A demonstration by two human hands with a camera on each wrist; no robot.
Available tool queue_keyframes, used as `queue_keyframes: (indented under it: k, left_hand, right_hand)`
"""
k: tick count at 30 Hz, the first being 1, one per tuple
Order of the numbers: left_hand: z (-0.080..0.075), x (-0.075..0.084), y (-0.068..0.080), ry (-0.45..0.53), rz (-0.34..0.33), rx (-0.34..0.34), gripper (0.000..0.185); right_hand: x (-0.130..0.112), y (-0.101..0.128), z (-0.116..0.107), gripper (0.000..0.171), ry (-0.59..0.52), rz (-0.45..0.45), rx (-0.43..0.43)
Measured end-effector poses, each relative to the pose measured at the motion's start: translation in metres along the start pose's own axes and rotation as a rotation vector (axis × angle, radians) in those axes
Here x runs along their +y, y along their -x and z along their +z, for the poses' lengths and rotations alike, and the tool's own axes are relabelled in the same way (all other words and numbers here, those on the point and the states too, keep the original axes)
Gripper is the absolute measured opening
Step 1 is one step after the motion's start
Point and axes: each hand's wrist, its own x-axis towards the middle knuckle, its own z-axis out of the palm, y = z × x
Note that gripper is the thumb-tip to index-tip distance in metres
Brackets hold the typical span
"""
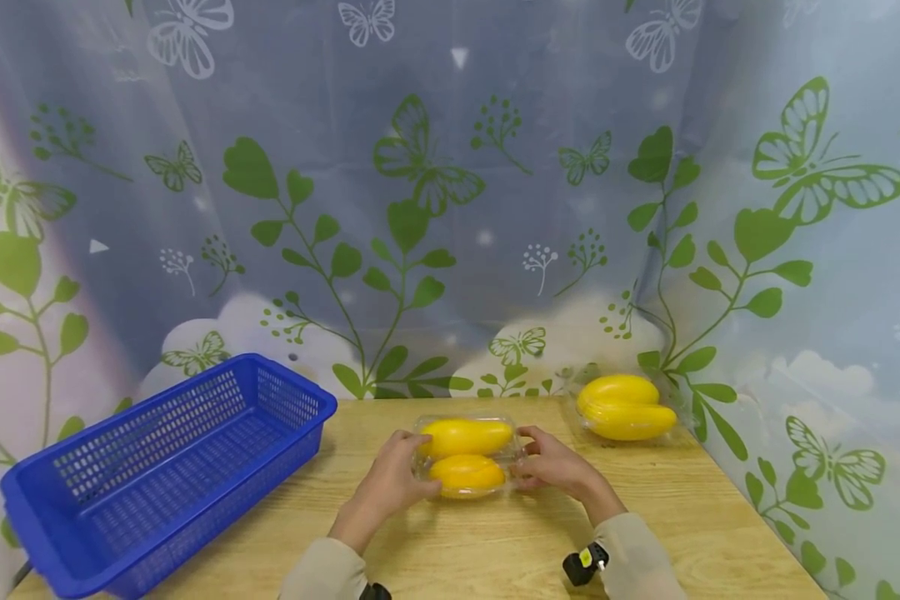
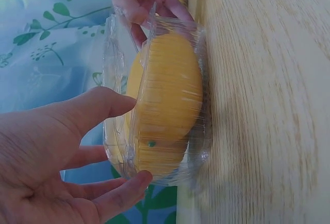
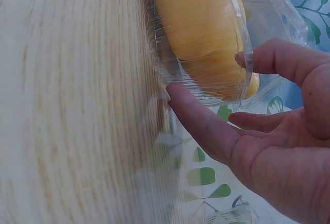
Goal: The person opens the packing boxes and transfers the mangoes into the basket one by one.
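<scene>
A clear plastic clamshell box (image 1: 461,497) with two yellow mangoes (image 1: 468,437) inside rests on the wooden table in the head view. My left hand (image 1: 392,477) grips its left end, the thumb on the near side. In the left wrist view the left thumb (image 2: 111,103) touches the box's rim and fingertips meet its end. From the other side my right hand (image 1: 562,468) holds the right end. The right wrist view has the right thumb on the rim and a finger (image 3: 198,118) at the lower corner. Whether the lid is latched, I cannot tell.
To the left stands a blue plastic basket (image 1: 187,521) with slotted walls. Another clear box with yellow mangoes (image 1: 622,408) sits at the table's back right corner. A printed curtain (image 1: 450,250) hangs behind the wooden table (image 1: 450,558).
</scene>
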Motion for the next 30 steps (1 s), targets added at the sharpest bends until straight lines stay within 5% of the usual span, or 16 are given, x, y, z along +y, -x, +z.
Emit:
queue_keyframes:
  k: [30]
  left_hand:
    - [0.0018, 0.0014, -0.0007, -0.030, 0.015, 0.022, 0.069]
  right_hand:
    - [-0.0025, 0.0014, 0.0011, 0.079, 0.014, -0.006, -0.016]
